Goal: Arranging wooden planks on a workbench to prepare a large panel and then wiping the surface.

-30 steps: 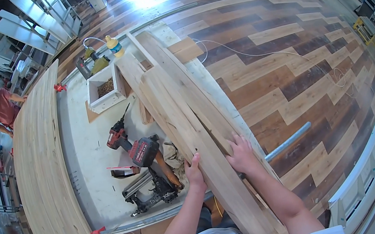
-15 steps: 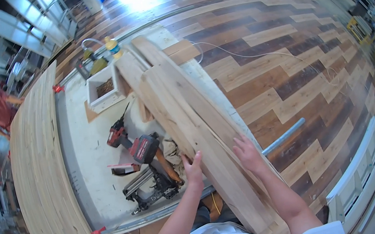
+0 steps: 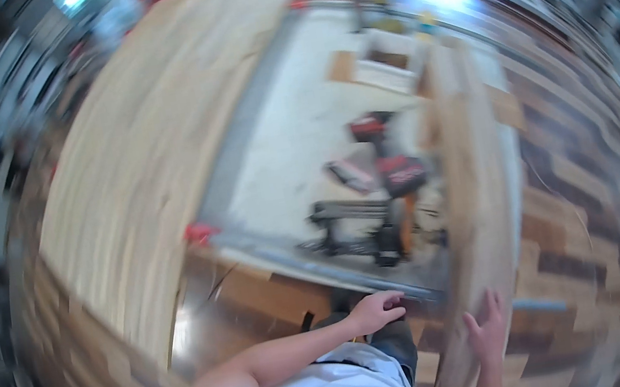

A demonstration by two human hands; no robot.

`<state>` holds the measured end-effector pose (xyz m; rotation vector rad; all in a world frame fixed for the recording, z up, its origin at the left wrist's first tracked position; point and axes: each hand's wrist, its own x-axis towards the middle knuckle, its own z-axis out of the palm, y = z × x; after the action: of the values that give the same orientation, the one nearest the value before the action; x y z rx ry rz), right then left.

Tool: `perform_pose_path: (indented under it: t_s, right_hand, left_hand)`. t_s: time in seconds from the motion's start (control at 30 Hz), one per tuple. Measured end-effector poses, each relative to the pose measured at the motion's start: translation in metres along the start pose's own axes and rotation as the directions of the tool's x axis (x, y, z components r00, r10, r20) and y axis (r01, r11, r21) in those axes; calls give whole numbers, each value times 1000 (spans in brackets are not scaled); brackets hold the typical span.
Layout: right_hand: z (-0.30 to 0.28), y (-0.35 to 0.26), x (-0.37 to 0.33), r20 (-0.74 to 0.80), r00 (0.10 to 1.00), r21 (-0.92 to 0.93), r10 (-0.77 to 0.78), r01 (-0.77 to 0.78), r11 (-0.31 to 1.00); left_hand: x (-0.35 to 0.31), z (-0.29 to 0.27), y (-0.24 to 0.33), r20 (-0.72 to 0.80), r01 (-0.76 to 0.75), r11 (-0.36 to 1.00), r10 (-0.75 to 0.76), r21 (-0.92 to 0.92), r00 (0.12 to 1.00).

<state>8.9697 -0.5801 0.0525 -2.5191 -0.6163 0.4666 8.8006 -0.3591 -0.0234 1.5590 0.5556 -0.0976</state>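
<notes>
The picture is blurred by motion. My right hand (image 3: 487, 328) lies with spread fingers on the near end of a long pale wooden plank (image 3: 474, 182), which runs away from me along the right side of the white work table (image 3: 293, 139). My left hand (image 3: 375, 312) is off the plank, just left of it. Its fingers are curled, with nothing visible in them, above the metal rail (image 3: 322, 265) at the table's near edge.
Red and black power tools (image 3: 388, 168) and a black nail gun (image 3: 357, 227) lie on the table by the plank. A wide pale wood panel (image 3: 148, 155) fills the left, with a red clamp (image 3: 200, 232) at its edge. A white box (image 3: 387, 66) sits farther back. Patchwork wood flooring (image 3: 593, 171) lies at the right.
The view has swung sharply, so the table now sits centre and the plank at the right. My left hand has come off the plank and curled; my right hand stays on it.
</notes>
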Motion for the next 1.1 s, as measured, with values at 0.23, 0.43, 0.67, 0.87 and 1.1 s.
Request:
perform_pose_path:
  t_s: [0.23, 0.43, 0.67, 0.87, 1.1]
  right_hand:
    - [12, 32, 26, 40, 981, -135, -188, 192, 972]
    - [14, -6, 48, 39, 929, -260, -367, 364, 894]
    - [62, -123, -10, 57, 779, -165, -624, 624, 764]
    - [238, -262, -136, 508, 725, 460, -466, 229, 858]
    - [476, -405, -279, 871, 474, 347, -125, -416, 841]
  left_hand:
    - [-187, -68, -97, -609, 394, 914, -368, -97, 703]
    - [-349, -30, -213, -632, 109, 664, -741, -740, 228]
    - [-427, -77, -231, -621, -406, 565, -784, -718, 8]
    - [-488, -165, -276, -735, -411, 699, -672, -585, -96]
    - [-505, -258, -301, -743, -355, 655, -621, -667, 250]
